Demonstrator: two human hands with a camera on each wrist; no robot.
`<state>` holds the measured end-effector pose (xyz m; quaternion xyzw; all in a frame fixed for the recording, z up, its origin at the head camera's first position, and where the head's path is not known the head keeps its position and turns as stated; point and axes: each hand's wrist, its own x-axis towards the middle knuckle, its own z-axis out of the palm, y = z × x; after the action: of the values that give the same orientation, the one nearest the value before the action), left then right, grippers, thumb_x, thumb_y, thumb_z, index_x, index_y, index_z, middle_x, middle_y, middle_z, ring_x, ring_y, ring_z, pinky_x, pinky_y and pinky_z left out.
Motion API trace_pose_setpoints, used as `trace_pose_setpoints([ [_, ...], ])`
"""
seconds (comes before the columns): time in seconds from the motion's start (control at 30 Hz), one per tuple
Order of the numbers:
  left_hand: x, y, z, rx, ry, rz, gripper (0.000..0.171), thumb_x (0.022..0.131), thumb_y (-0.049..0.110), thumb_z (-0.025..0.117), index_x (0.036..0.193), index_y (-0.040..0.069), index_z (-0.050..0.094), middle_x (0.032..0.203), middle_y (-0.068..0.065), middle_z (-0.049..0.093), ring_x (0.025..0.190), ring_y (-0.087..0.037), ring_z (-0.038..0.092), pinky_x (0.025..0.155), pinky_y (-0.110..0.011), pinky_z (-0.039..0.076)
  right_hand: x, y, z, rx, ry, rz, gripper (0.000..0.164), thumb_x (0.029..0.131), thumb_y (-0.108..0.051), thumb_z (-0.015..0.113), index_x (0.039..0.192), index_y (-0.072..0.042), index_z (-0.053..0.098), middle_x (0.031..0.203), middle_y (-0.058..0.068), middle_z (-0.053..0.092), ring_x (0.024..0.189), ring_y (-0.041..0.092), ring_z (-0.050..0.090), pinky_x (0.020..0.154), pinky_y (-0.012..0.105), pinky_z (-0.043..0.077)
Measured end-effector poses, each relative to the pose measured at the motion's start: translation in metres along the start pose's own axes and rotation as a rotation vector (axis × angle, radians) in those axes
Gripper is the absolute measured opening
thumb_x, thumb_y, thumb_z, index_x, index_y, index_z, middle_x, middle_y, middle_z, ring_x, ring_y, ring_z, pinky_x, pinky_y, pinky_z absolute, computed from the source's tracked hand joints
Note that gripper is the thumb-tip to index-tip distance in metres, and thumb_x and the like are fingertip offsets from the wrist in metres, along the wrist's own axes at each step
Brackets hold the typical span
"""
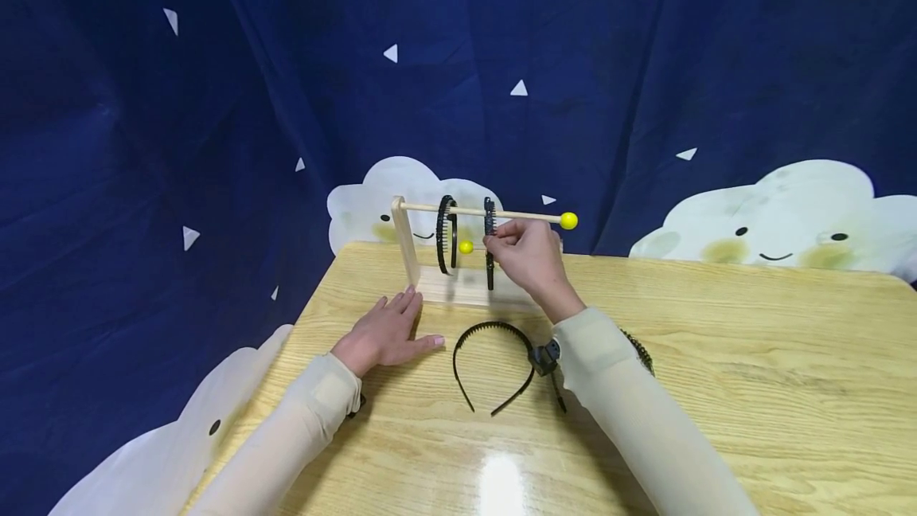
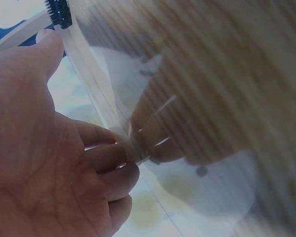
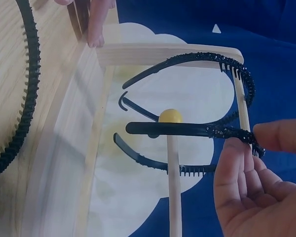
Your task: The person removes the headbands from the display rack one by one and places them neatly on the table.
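Long cream sleeves (image 1: 655, 432) end in wide cuffs (image 1: 593, 338), with a boxy black device (image 1: 544, 357) at the right wrist.

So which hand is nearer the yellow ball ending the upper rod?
Right. The right hand pinches a headband just left of and below the ball; the left hand lies farther off, by the left post.

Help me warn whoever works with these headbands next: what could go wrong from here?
The headband that the right hand pinches might catch on the lower rod's yellow ball, which sits close by. It could also knock the other headband hanging on the upper rod. A tug might shift the wooden stand, since the left hand seems to rest at its base rather than grip it.
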<state>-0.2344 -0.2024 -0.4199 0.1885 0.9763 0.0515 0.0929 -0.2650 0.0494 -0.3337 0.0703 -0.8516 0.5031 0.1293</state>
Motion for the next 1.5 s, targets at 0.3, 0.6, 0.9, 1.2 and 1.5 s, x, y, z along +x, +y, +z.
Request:
trace_pose_setpoints([
  [0.3,-0.001,0.0,-0.001,-0.001,0.003,0.003,0.099,0.095,0.071,0.047,0.158,-0.002,0.025,0.162,-0.022,0.02,0.149,-0.038,0.022,0.121,-0.052,0.015,-0.001,-0.001,-0.005,-0.002,0.012,-0.013,0.018,0.089,-0.023,0.074,0.095,-0.006,0.076,0.086,0.004,0.074,0.075,0.02,0.069,0.066,0.037,0.055],
  [0.6,-0.001,0.001,-0.001,-0.01,-0.005,-0.001,0.099,0.095,0.071,0.047,0.158,-0.002,0.025,0.163,-0.022,0.019,0.149,-0.038,0.022,0.121,-0.052,0.014,0.001,0.001,-0.011,0.022,0.035,-0.017,0.02,0.089,-0.023,0.073,0.098,-0.005,0.077,0.086,0.006,0.074,0.076,0.02,0.07,0.066,0.036,0.056],
  [0.9,-0.001,0.0,-0.002,-0.019,0.003,0.007,0.098,0.095,0.069,0.049,0.157,-0.003,0.026,0.162,-0.023,0.021,0.148,-0.039,0.023,0.12,-0.053,0.016,0.002,0.0,-0.017,0.083,0.049,-0.043,0.019,0.091,-0.022,0.072,0.099,-0.005,0.075,0.085,0.006,0.072,0.073,0.017,0.071,0.063,0.034,0.056],
  [1.2,0.0,-0.001,0.0,-0.018,0.009,0.008,0.098,0.095,0.07,0.048,0.157,-0.003,0.026,0.162,-0.023,0.021,0.148,-0.038,0.023,0.12,-0.053,0.017,0.004,0.0,-0.018,0.096,0.07,-0.061,0.021,0.091,-0.022,0.07,0.101,-0.004,0.075,0.087,0.006,0.072,0.074,0.017,0.07,0.068,0.035,0.057],
  [1.5,0.0,0.0,-0.002,-0.028,0.002,0.002,0.098,0.095,0.069,0.049,0.157,-0.003,0.026,0.162,-0.022,0.02,0.149,-0.037,0.022,0.121,-0.053,0.016,0.008,0.002,-0.016,0.084,0.12,-0.117,0.019,0.092,-0.019,0.071,0.101,-0.003,0.075,0.086,0.005,0.073,0.074,0.016,0.068,0.07,0.034,0.055],
])
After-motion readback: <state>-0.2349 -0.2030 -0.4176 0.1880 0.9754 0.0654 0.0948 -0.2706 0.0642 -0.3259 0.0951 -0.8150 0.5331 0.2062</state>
